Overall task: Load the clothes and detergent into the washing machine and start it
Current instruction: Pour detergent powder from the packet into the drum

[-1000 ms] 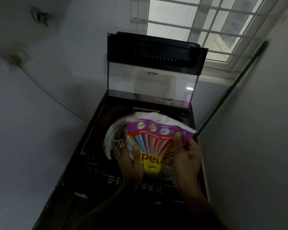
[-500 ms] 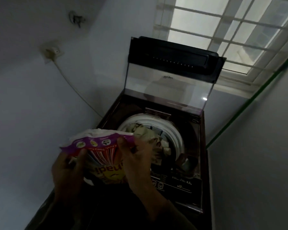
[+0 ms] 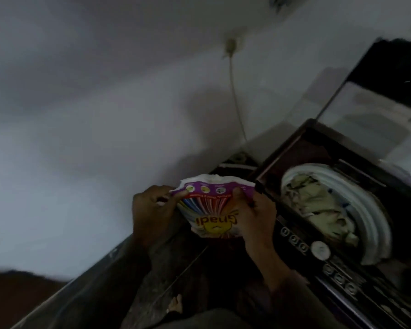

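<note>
**Both hands take the detergent packet away from the tub**

Left hand [image 3: 152, 210] pinches the upper left corner of the detergent packet [image 3: 211, 210]. Right hand [image 3: 254, 214] grips its right edge, thumb on the printed face and fingers curled behind. The packet sits at centre frame, mouth up, white inner lining showing along the top edge.

Change noted: a second ago the packet was held directly over the drum opening. Half a second ago it was already off to the lower left of the opening. Now it is clear of the washing machine [image 3: 318, 257] altogether, just beside the machine's left edge, above the dark gap between machine and wall. The view has swung left with it, so the machine now fills only the right side of the frame.

- Clothes [image 3: 318, 205]: pale olive bundle lying inside the white drum rim [image 3: 375, 210], right of centre
- Lid [image 3: 377, 115]: raised, upper right
- Power cable [image 3: 234, 91]: runs down the wall, upper centre

Whether powder actually went in cannot be told; none is visible on the clothes in this dim, blurred light.

Judgement: the packet leaving the tub suggests dosing is over and the packet is being put aside. If so, what remains is closing the lid and pressing start on the front panel
</note>
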A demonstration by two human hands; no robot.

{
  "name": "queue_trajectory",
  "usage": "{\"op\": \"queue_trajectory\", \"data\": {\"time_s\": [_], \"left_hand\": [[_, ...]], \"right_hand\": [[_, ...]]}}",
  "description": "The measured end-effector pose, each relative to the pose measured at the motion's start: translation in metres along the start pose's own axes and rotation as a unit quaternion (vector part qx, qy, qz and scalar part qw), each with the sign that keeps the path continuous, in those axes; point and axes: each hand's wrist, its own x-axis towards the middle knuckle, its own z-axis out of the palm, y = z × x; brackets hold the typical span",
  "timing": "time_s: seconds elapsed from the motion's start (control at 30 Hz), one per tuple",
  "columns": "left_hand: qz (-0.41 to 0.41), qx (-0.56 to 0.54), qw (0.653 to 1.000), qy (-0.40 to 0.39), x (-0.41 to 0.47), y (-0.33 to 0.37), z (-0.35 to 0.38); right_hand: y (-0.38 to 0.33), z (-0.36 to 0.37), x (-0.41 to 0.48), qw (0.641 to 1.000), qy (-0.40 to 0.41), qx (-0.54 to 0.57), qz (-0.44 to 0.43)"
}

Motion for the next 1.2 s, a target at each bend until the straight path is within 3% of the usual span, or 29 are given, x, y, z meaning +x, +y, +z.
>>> {"op": "queue_trajectory", "data": {"time_s": [0.1, 0.2, 0.3, 0.47, 0.7, 1.03, 1.2], "left_hand": [[0.039, 0.123, 0.992, 0.000, -0.004, -0.028, -0.021], [-0.044, 0.144, 0.988, -0.017, -0.014, -0.054, -0.040], [-0.077, 0.170, 0.982, -0.009, -0.028, -0.079, -0.046], [-0.147, 0.209, 0.964, 0.073, -0.045, -0.141, -0.046], [-0.255, 0.200, 0.937, 0.131, -0.080, -0.273, -0.039], [-0.353, 0.220, 0.901, 0.122, -0.125, -0.515, -0.013], [-0.403, 0.233, 0.879, 0.103, -0.138, -0.611, -0.003]], "right_hand": [[0.018, 0.026, 0.003, 0.998, -0.042, -0.047, 0.017], [0.034, 0.051, 0.007, 0.990, -0.086, -0.113, -0.011], [0.051, 0.073, 0.013, 0.970, -0.150, -0.178, -0.066], [0.105, 0.129, 0.022, 0.930, -0.261, -0.219, -0.136], [0.216, 0.221, 0.008, 0.908, -0.332, -0.256, 0.009], [0.399, 0.370, 0.001, 0.870, -0.381, -0.308, 0.052], [0.485, 0.430, 0.001, 0.854, -0.410, -0.321, 0.019]]}}
